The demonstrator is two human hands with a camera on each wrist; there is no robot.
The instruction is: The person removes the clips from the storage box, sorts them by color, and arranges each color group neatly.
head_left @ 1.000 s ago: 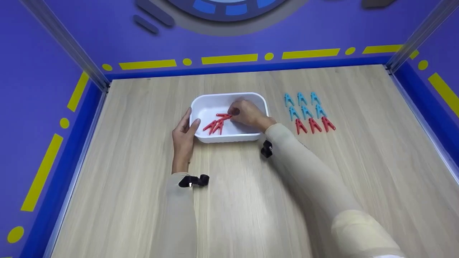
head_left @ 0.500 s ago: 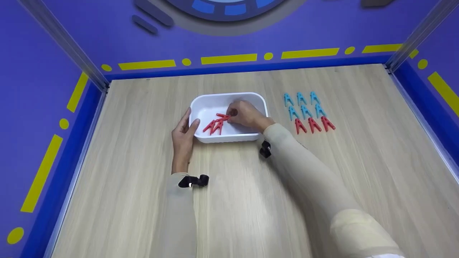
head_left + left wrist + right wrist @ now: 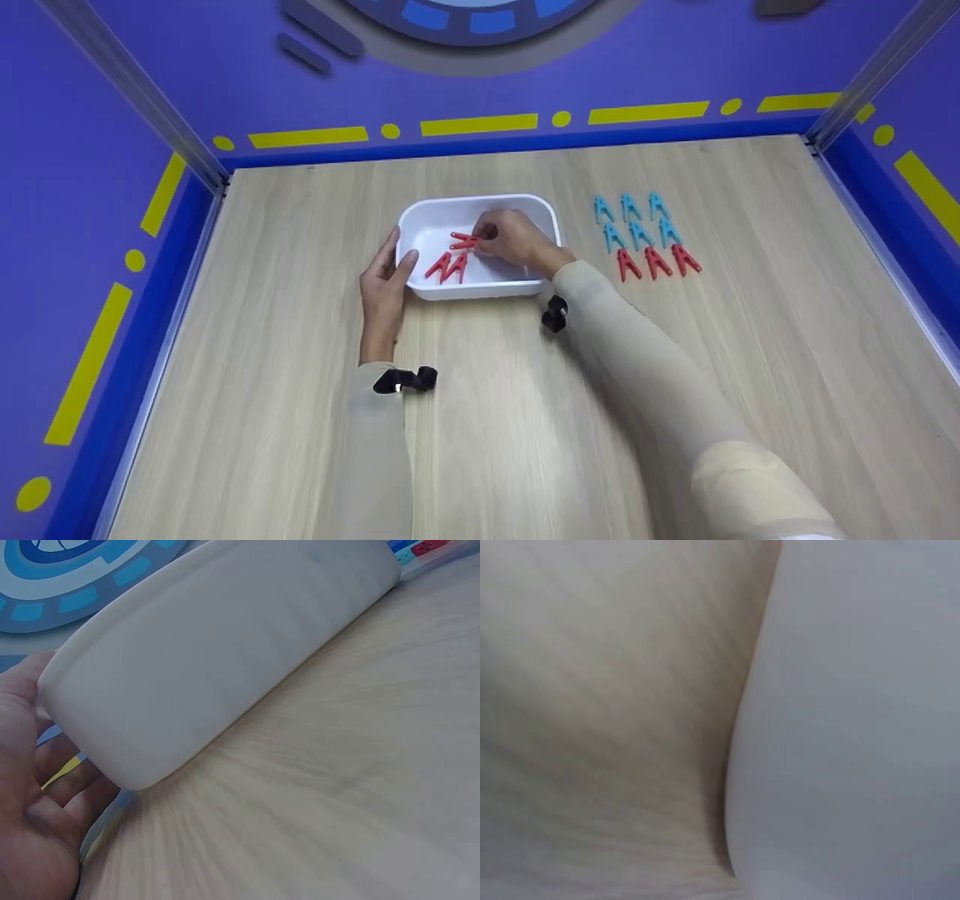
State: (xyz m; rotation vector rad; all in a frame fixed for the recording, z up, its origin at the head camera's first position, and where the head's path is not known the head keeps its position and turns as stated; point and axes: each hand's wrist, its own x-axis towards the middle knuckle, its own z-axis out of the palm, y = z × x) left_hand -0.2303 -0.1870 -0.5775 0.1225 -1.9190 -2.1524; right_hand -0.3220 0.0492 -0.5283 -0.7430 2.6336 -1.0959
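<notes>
At frame centre, a red clip (image 3: 463,241) is pinched by the right hand (image 3: 514,238) and has been raised slightly above two others in the white tray (image 3: 480,205). The tray's left wall is steadied by the left hand (image 3: 384,289), fingers straight.

white tray (image 3: 420,217) | red clips (image 3: 447,266) | blue clips (image 3: 631,217)

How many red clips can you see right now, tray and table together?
6. Three lie in a row on the table, below the blue clips. Two lie in the tray. The right hand pinches one. It may hide more.
</notes>
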